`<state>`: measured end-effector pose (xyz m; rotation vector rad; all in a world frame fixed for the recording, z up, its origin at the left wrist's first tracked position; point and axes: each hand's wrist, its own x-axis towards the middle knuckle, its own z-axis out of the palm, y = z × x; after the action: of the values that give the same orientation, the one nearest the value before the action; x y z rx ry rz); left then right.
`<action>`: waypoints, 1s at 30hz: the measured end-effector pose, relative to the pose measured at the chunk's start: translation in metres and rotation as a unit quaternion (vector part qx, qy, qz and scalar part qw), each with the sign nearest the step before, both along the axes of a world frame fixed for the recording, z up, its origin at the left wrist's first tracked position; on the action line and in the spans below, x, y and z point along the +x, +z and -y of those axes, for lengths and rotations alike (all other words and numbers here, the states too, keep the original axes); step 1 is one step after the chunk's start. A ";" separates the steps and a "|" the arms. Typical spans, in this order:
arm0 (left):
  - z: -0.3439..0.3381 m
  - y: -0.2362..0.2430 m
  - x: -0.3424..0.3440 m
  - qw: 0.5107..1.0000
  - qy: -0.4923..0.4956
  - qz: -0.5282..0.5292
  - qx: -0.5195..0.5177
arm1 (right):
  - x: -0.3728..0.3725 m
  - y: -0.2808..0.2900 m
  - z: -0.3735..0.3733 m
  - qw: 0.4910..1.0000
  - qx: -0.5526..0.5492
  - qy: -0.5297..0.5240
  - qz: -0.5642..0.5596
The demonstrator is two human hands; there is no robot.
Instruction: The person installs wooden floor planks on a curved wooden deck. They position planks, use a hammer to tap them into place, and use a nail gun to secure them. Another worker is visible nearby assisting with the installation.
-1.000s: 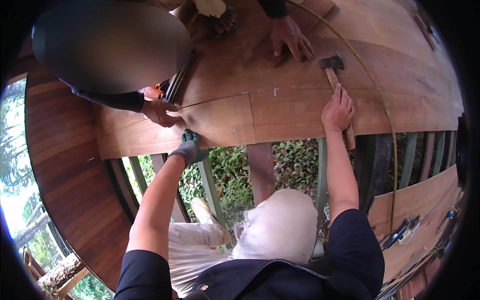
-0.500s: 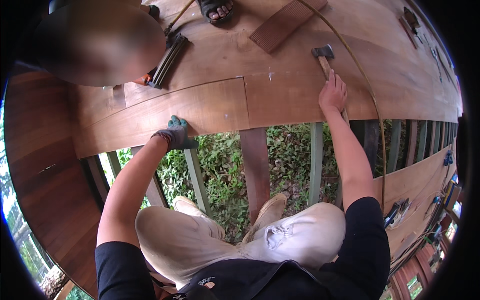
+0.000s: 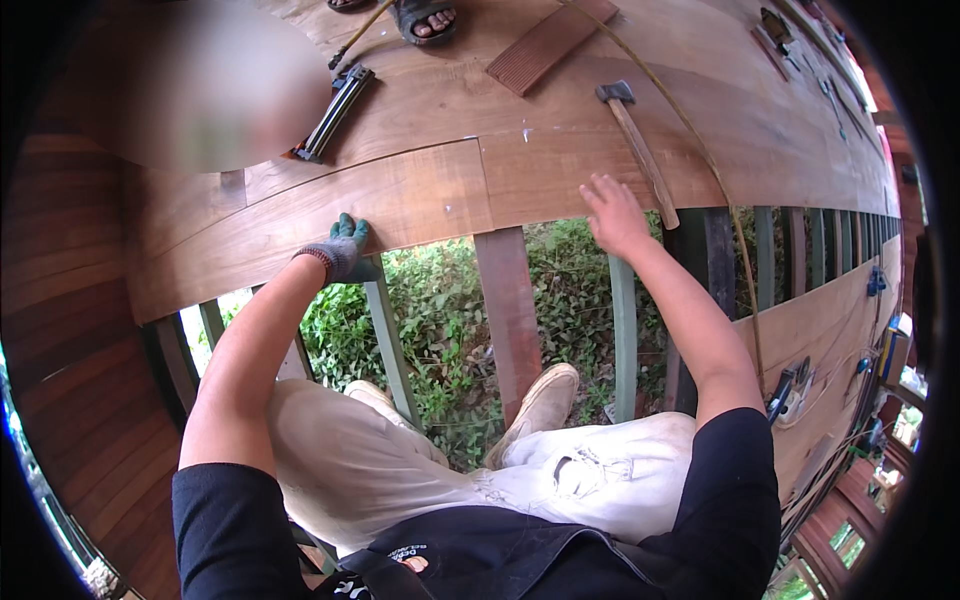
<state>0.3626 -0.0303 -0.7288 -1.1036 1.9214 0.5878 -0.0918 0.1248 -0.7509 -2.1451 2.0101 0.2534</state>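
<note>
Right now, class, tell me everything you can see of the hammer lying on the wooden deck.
The hammer lies flat on the brown deck boards, unheld. It has a dark grey metal head at its far end and a long, pale wooden handle running back toward the open edge of the deck. The handle looks plain and worn. The right hand rests spread on the board just left of the handle's near end, close beside it but apparently not touching. A thin yellowish cord curves past its right side.

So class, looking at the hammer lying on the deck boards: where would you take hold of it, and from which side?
Grip the hammer low on its wooden handle, coming from the near end beside the bare right hand. The handle lies flat, pointing toward the person, with the metal head at the far end.
</note>
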 end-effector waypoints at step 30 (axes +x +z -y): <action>0.001 0.022 -0.002 0.999 -0.028 -0.040 -0.004 | 0.003 0.015 0.020 0.973 0.208 -0.081 0.049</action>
<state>0.3607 -0.0311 -0.7065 -1.0412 2.0193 0.6017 -0.0888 0.1048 -0.7362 -1.6956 1.8640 0.4841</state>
